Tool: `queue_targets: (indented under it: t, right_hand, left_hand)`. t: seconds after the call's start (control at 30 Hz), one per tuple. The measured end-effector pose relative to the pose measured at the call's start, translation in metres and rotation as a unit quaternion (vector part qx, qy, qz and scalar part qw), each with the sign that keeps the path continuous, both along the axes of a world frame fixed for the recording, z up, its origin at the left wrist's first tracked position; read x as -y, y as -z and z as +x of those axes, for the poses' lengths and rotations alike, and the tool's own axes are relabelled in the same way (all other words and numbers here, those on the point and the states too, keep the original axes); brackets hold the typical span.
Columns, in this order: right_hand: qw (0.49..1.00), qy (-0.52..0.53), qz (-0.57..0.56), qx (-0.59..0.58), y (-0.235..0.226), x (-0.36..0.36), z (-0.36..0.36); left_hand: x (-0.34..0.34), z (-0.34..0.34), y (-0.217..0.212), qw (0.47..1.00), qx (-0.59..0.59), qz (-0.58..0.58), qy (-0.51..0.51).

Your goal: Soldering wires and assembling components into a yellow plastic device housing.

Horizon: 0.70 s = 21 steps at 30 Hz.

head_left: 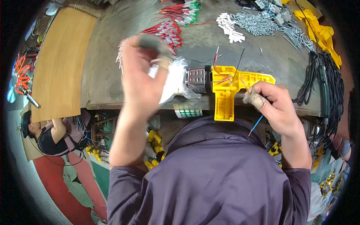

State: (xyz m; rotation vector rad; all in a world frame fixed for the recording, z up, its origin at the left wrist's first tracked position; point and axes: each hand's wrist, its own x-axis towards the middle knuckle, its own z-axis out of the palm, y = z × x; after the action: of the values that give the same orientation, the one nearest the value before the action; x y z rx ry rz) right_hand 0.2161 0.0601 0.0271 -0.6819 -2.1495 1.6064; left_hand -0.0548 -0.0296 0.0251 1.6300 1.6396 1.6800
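Note:
On the near edge of the bench lies an opened yellow pistol-shaped plastic housing (225,101). A perforated silver and black metal barrel (197,79) sticks out of its left end, and red, white and black wires (216,62) rise from its middle. My right hand (277,107) is closed in a pinch at the housing's right side, worn coverings on its fingertips. A blue wire (257,123) with a reddish end hangs below that pinch. My left hand (144,75) is raised left of the barrel, over crumpled clear plastic wrap (180,75). Motion blurs its fingers and dark fingertip covering.
Bundles of red-wired (168,33) and green-tipped small parts (191,13) lie at the back. Right of them are white pieces (228,28), a screw pile (257,23) and yellow plastic parts (317,30). A green-black screwdriver (323,90) and black cables (333,86) hang at right. Another person (52,135) sits at left.

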Motion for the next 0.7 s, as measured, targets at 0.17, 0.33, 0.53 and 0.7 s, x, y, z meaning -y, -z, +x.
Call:
queue_targets:
  t: [0.17,0.33,0.53,0.7]
  right_hand:
    - [0.999,-0.032,0.024,-0.004,-0.001,0.000,0.011]
    - [0.994,-0.040,0.088,-0.047,-0.002,0.002,0.014]
    - [0.998,-0.032,0.047,-0.025,-0.004,0.005,0.015]
    - [0.998,-0.030,0.046,-0.014,-0.005,0.006,0.015]
  left_hand:
    - [0.003,0.068,-0.001,0.932,0.308,-0.065,0.183]
    - [0.002,0.083,0.001,0.916,0.352,-0.077,0.175]
    - [0.002,0.085,0.004,0.917,0.333,-0.073,0.208]
    - [0.003,0.084,0.006,0.914,0.344,-0.084,0.197]
